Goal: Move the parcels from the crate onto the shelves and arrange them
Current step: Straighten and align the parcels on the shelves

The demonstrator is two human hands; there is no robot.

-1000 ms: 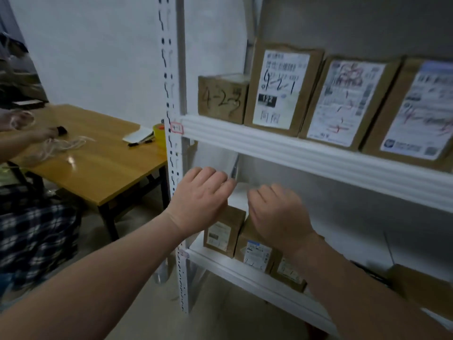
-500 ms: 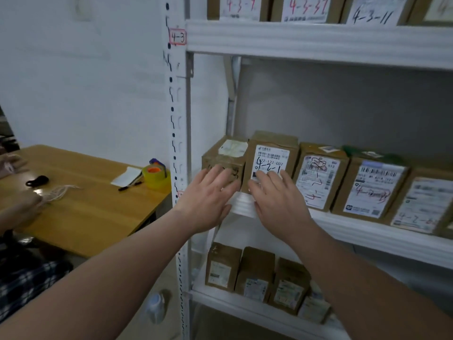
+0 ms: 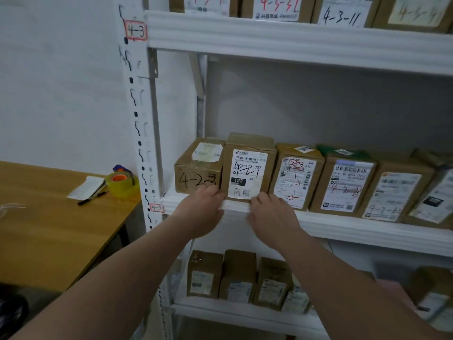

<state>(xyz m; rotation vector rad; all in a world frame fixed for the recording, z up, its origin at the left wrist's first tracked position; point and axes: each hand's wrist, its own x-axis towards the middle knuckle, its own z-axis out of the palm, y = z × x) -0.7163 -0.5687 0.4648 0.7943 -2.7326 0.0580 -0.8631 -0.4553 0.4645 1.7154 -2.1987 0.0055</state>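
Cardboard parcel, touched low by flat-fingered left grip and right grip, needs one even, square push back.

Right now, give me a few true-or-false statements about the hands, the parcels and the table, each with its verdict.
1. The left hand and right hand both reach the foot of the 4-2-1 parcel. True.
2. That parcel stands on the top shelf. False: it stands on the middle shelf, tagged 4-2.
3. A yellow tape roll sits on the wooden table. True.
4. The 4-2-3 parcel stands right of the 4-2-1 parcel. False: it stands to its left.
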